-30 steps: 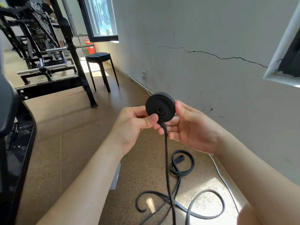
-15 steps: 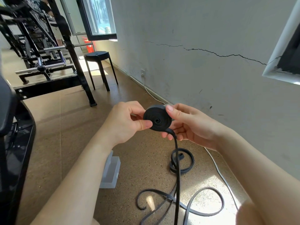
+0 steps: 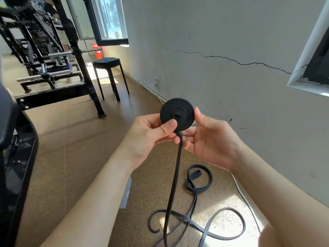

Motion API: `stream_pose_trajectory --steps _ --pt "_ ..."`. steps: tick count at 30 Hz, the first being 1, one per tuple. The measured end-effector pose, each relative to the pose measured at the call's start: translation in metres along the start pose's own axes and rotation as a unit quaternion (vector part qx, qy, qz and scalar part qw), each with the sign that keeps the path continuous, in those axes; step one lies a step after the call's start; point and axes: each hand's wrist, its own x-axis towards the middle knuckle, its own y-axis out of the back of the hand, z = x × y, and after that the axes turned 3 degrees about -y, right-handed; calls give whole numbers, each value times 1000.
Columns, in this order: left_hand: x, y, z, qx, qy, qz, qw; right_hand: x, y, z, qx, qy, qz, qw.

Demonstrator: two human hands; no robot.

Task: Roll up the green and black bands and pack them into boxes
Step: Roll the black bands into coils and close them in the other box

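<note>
Black band [image 3: 176,114] part-rolled into disc, raised above floor [image 3: 71,157]. Pinched at disc face by left hand [image 3: 149,138]; gripped at rim by right hand [image 3: 210,139]. Loose tail [image 3: 173,184] hanging, looped on floor by wall [image 3: 231,32].

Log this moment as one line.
step: rolling black band | left hand: pinches it | right hand: holds its edge | tail: hangs to floor, loose loops

No legible text, label, brand, number or sign could be read. Pale markings on the black gym frame [image 3: 38,4] at the far left were too blurred to read.
</note>
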Motion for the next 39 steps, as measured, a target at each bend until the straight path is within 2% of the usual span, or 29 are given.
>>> stream_pose_trajectory --steps 3,7,11,15,17,18,21,23,26,32,36,39 --pt "0 9 2 172 -30 31 984 0 -1 -3 -75 -32 14 997" --pt "0 21 8 297 -28 44 954 -2 0 -9 -168 -48 33 984" --pt "-1 23 10 354 -12 -2 935 -3 -2 -7 -228 -62 45 971" --pt "2 24 10 404 -22 -17 914 -1 -1 -4 -239 -67 48 967" --pt "2 23 7 386 -24 -15 922 0 1 -4 -220 -65 50 972" --pt "2 22 5 348 -27 -7 937 0 2 -4 -201 -58 48 977" --pt "2 14 -3 121 -17 13 992 1 3 -4 -104 -30 24 994" --pt "2 6 -6 -35 3 -17 999 2 2 -2 -36 -17 2 999" --pt "2 -1 -6 -130 19 -17 991 2 2 0 9 -1 -37 999" --pt "3 4 -6 -53 -15 11 998 0 4 1 12 9 -61 998" --pt "2 12 -4 95 -63 27 993 -2 5 -5 -63 -22 -47 997" --pt "0 19 3 179 -69 31 981 -4 8 -10 -115 -45 -40 992"
